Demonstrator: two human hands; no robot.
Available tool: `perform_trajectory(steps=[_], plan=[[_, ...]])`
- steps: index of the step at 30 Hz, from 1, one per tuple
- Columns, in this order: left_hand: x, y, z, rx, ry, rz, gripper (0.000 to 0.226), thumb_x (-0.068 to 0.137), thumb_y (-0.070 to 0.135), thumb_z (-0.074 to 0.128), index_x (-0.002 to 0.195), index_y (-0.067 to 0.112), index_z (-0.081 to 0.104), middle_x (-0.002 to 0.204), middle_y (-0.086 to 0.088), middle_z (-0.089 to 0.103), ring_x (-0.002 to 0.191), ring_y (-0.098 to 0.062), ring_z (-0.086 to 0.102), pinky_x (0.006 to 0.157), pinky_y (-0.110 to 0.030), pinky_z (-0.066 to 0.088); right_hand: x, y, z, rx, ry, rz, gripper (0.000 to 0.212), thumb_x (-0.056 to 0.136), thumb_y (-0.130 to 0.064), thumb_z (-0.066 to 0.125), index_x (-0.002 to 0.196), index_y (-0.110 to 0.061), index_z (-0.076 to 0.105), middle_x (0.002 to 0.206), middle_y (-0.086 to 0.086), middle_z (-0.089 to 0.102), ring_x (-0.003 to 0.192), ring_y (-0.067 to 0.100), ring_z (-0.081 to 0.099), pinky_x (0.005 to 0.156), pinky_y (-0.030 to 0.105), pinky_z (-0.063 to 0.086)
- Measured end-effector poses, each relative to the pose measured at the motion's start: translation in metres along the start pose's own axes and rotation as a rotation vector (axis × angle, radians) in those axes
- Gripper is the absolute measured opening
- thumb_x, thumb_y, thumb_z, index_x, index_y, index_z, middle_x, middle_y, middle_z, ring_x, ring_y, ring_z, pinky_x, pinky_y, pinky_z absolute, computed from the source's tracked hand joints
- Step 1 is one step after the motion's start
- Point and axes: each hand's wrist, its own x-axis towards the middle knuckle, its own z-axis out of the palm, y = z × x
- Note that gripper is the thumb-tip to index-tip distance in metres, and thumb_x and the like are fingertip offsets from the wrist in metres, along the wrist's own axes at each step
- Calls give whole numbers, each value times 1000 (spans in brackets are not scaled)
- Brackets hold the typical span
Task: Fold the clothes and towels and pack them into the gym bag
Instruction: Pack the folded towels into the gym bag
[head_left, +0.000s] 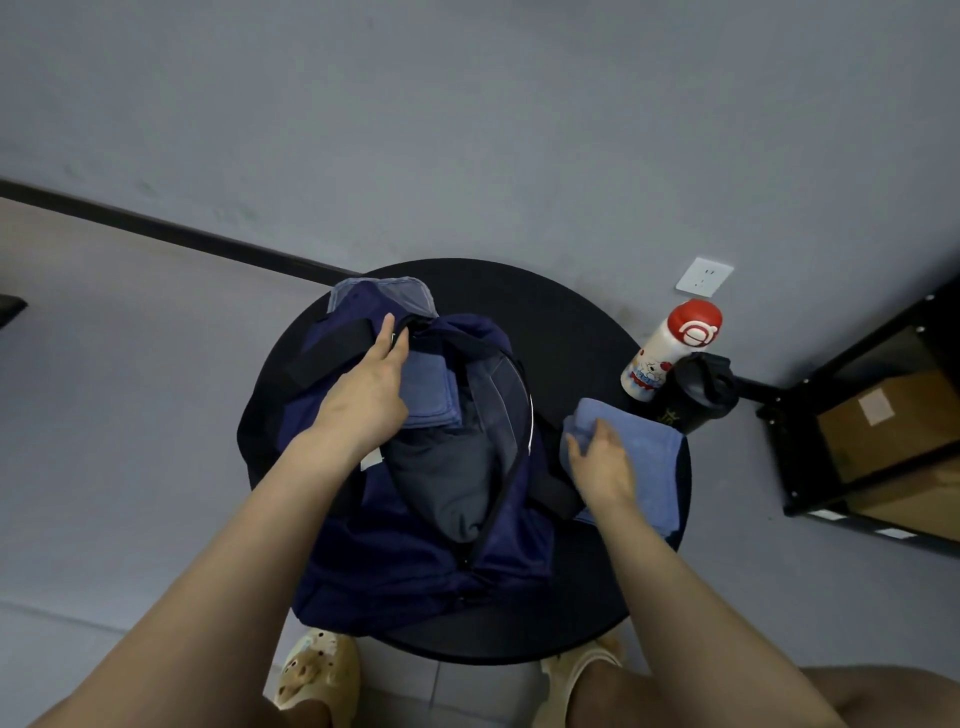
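The navy gym bag lies unzipped under the left hand, whose straight fingers hold its far rim apart. Right hand rests flat, fingers spread, on the folded blue towel just beside the round table's right edge.

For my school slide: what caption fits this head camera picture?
Left hand holds open the navy gym bag while right hand touches a folded blue towel.

text: none legible — black cup | gold marking — unreadable
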Motion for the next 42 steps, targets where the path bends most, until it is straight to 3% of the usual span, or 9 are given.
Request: perform_trajectory(steps=[5, 10, 17, 20, 25, 29, 32, 37, 42], plan=[[3, -2, 2, 3, 11, 4, 90, 78, -14, 39, 152, 23, 5, 158, 12, -13, 92, -26, 58, 58, -29, 41, 5, 7, 14, -104, -38, 34, 76, 94, -38, 55, 149, -2, 17, 155, 14, 24, 142, 26, 24, 113, 36, 28], [3, -6, 3, -4, 25, 15, 90, 77, -14, 40, 152, 23, 6, 158, 12, -12, 91, -25, 58, 55, -27, 38, 8, 5, 10, -125, 25, 72, 53, 95, -19, 53, 141, -3, 32, 145, 16, 35, 133, 30, 35, 104, 36, 35], [4, 0, 2, 13, 16, 14, 89, 77, -14, 38, 153, 22, 7, 158, 12, -12, 103, -26, 56, 69, -35, 46, 3, 10, -9, -6, 132, 77, 32, 95, -9, 45, 124, 3, 52, 124, 22, 53, 113, 36, 52, 88, 40, 43], [3, 3, 2, 24, 13, 12, 87, 78, -13, 37, 153, 21, 8, 158, 12, -12, 106, -27, 55, 70, -35, 46, -6, 10, -17, 27, 146, 52, 39, 95, -9, 44, 134, -6, 48, 125, 19, 55, 111, 36, 54, 84, 39, 44], [5, 2, 5, 36, 14, 25, 87, 78, -14, 39, 152, 20, 7, 158, 11, -12, 106, -25, 55, 65, -31, 41, -17, 12, -19, 79, 53, -191, 57, 93, -6, 44, 144, -30, 36, 136, 14, 43, 117, 33, 47, 92, 38, 41], [5, 1, 7, 44, 19, 32, 87, 78, -14, 39, 153, 20, 8, 158, 11, -12, 107, -27, 55, 68, -34, 45, -18, 26, -10, 81, 35, -71, 52, 98, -8, 41, 146, -29, 36, 140, 11, 39, 100, 30, 57, 78, 33, 47], [5, 0, 8, 48, 20, 35, 88, 78, -14, 39, 153, 20, 8, 158, 10, -12, 108, -27, 55, 65, -33, 43, -17, 34, -10, 160, 60, 7, 49, 99, -21, 47, 146, -26, 33, 142, 12, 37, 108, 31, 56, 86, 38, 48], [9, 0, 11, 42, 14, 38, 86, 79, -13, 39, 153, 19, 8, 158, 10, -13, 112, -25, 53, 65, -29, 38, -8, 48, -19, 171, 158, 135, 52, 95, -28, 55, 143, -23, 36, 136, 13, 47, 114, 35, 53, 75, 35, 41], [10, 1, 11, 41, 12, 31, 86, 79, -13, 38, 152, 21, 7, 158, 11, -12, 111, -25, 53, 66, -29, 39, 1, 61, -24, 168, 101, 242, 63, 91, -34, 61, 141, -6, 35, 136, 20, 46, 126, 37, 41, 97, 45, 40]])
